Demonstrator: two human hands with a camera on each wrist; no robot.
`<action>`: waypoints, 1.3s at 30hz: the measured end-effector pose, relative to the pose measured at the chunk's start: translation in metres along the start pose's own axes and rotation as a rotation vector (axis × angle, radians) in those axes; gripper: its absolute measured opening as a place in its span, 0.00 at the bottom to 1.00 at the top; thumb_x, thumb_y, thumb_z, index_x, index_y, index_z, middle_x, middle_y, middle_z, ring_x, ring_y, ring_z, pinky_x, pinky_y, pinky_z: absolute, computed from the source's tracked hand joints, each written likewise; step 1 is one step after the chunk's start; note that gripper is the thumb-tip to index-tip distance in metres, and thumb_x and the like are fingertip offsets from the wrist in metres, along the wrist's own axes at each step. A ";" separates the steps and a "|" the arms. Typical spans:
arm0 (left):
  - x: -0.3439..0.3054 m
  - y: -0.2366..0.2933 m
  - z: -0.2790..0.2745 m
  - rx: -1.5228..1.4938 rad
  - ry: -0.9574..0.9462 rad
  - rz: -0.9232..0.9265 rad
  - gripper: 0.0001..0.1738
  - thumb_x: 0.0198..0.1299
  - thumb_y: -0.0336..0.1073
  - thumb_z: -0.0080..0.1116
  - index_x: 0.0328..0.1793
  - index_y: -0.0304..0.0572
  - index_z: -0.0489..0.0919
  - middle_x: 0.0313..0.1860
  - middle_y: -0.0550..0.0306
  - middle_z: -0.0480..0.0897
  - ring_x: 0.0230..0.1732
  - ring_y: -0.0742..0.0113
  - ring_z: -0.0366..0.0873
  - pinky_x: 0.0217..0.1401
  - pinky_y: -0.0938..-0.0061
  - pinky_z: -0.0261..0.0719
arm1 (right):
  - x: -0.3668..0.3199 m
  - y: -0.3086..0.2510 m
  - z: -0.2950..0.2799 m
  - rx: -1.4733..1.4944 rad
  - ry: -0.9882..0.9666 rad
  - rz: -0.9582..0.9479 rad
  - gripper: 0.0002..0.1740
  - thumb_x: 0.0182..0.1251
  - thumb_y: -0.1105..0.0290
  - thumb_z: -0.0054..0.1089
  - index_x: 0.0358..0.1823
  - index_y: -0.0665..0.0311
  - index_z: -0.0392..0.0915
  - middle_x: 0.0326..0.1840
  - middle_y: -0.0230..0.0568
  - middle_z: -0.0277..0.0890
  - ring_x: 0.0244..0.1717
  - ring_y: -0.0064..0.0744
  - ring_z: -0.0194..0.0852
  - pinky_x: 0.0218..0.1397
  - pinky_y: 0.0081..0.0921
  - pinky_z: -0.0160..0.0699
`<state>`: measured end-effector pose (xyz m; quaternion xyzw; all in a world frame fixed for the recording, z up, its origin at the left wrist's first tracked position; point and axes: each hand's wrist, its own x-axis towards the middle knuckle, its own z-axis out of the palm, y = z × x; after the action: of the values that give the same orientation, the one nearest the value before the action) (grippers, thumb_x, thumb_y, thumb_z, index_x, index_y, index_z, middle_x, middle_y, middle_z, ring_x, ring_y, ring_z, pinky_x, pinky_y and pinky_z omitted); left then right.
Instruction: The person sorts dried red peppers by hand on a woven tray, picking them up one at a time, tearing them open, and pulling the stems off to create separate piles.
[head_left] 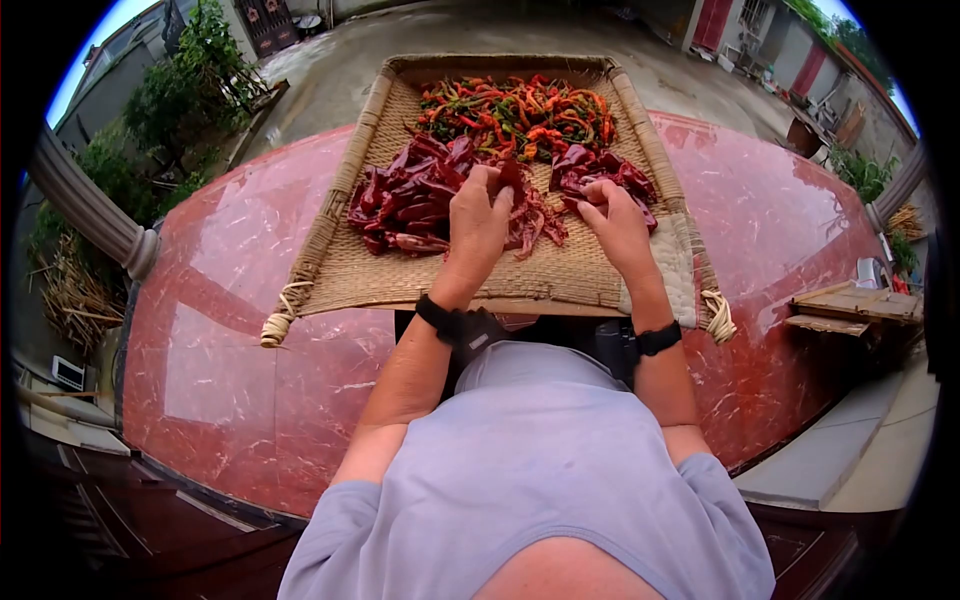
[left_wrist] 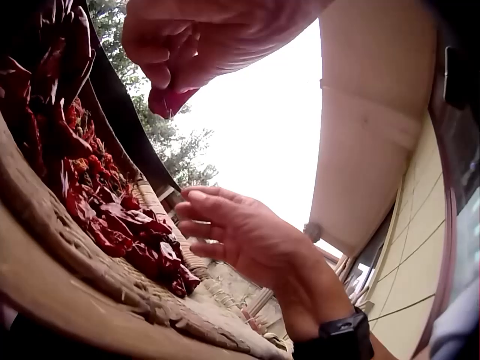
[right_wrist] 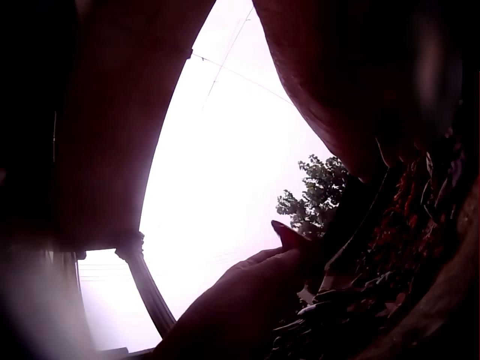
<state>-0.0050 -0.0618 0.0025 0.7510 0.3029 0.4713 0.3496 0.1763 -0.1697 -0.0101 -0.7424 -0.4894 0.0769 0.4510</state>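
My left hand (head_left: 478, 225) is over the woven tray, pinching a dried red chili pepper (head_left: 511, 180) between thumb and fingers. In the left wrist view that pepper (left_wrist: 169, 101) hangs below the fingertips. My right hand (head_left: 618, 232) is at the near side of a small pile of dark red peppers (head_left: 590, 172), fingers loosely extended and nothing held in them. A larger pile of dark red peppers (head_left: 405, 200) lies left of my left hand. Between the hands are paler, shrivelled peppers (head_left: 535, 222). The right wrist view is mostly dark.
The woven tray (head_left: 330, 250) has a raised rim and rope-bound corners. Small red, orange and green chilies (head_left: 520, 115) are heaped at its far end. Red polished floor (head_left: 230, 290) surrounds it. A wooden board (head_left: 855, 300) lies at right, and a column (head_left: 90, 200) rises at left.
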 end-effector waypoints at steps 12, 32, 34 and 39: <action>0.024 -0.013 -0.050 0.113 0.394 -0.100 0.39 0.64 0.29 0.58 0.79 0.34 0.53 0.64 0.41 0.63 0.44 0.65 0.79 0.50 0.71 0.79 | 0.024 0.029 0.020 -0.783 -0.215 0.053 0.15 0.65 0.73 0.56 0.53 0.58 0.71 0.55 0.49 0.70 0.49 0.55 0.79 0.46 0.48 0.78; -0.011 0.001 0.013 -0.293 -0.335 -0.267 0.22 0.67 0.35 0.58 0.64 0.31 0.72 0.36 0.58 0.81 0.28 0.77 0.75 0.30 0.81 0.74 | 0.007 0.024 0.013 -0.221 0.146 -0.184 0.17 0.66 0.65 0.62 0.53 0.59 0.70 0.41 0.47 0.82 0.39 0.46 0.83 0.41 0.41 0.78; -0.011 0.003 0.020 -0.383 -0.318 -0.366 0.24 0.68 0.41 0.60 0.60 0.28 0.72 0.30 0.60 0.80 0.23 0.79 0.72 0.25 0.84 0.69 | -0.001 0.000 0.012 0.226 -0.076 -0.075 0.15 0.66 0.68 0.62 0.52 0.60 0.72 0.40 0.42 0.82 0.36 0.34 0.81 0.37 0.32 0.78; -0.006 -0.006 0.013 -0.690 -0.285 -0.448 0.15 0.66 0.41 0.63 0.46 0.38 0.74 0.23 0.63 0.75 0.18 0.81 0.67 0.20 0.84 0.62 | -0.016 -0.035 0.012 0.519 -0.265 0.036 0.13 0.65 0.74 0.61 0.51 0.62 0.77 0.38 0.34 0.81 0.33 0.19 0.76 0.34 0.19 0.77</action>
<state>0.0039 -0.0660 -0.0088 0.5635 0.2320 0.3491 0.7119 0.1390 -0.1712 0.0039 -0.5944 -0.4947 0.3037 0.5565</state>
